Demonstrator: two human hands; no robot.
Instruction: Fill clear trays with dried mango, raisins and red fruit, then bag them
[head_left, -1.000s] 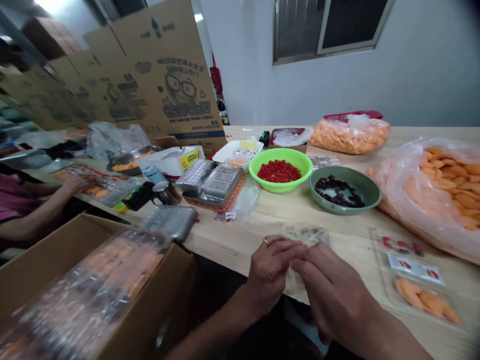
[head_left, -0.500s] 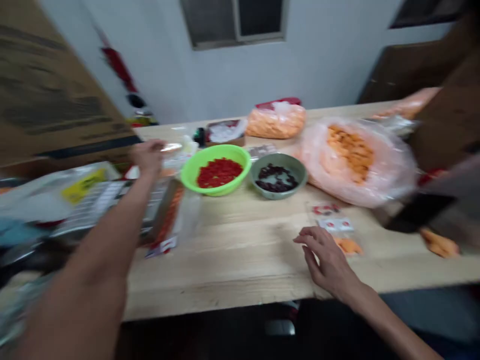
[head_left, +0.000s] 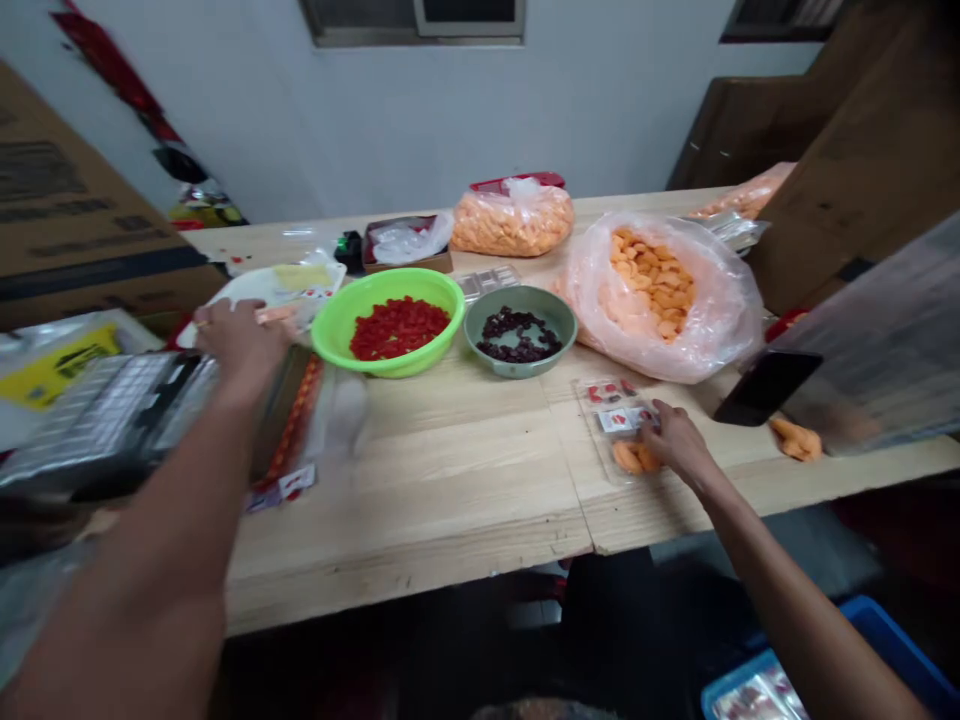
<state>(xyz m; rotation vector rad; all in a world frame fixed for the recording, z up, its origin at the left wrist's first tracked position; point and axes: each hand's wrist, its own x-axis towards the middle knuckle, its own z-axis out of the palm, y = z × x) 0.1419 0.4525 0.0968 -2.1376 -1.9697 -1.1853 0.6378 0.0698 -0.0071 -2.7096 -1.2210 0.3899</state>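
At the left, my left hand [head_left: 238, 338] reaches over a stack of clear trays beside a white tray [head_left: 247, 290]; its fingers are bent and blurred, and what they touch is hard to make out. On the right, my right hand [head_left: 675, 437] has its fingers closed at the right edge of a clear plastic pack [head_left: 609, 452] lying on the table. Red pieces, white packets and orange pieces show in this pack. Between the hands stand a bright green bowl [head_left: 330, 335] of red pieces and a grey-green bowl [head_left: 521, 368] of dark pieces.
An open bag of orange pieces [head_left: 724, 330] sits at the right, with a black phone [head_left: 766, 387] near it. Behind the bowls are a tied orange bag [head_left: 512, 222] and a small box [head_left: 409, 262]. A blue crate [head_left: 892, 635] stands below the table at the right.
My right hand has moved from above the table to the clear pack and its fingers have closed on the edge. My left hand has come down and nearer. The camera view has shifted.
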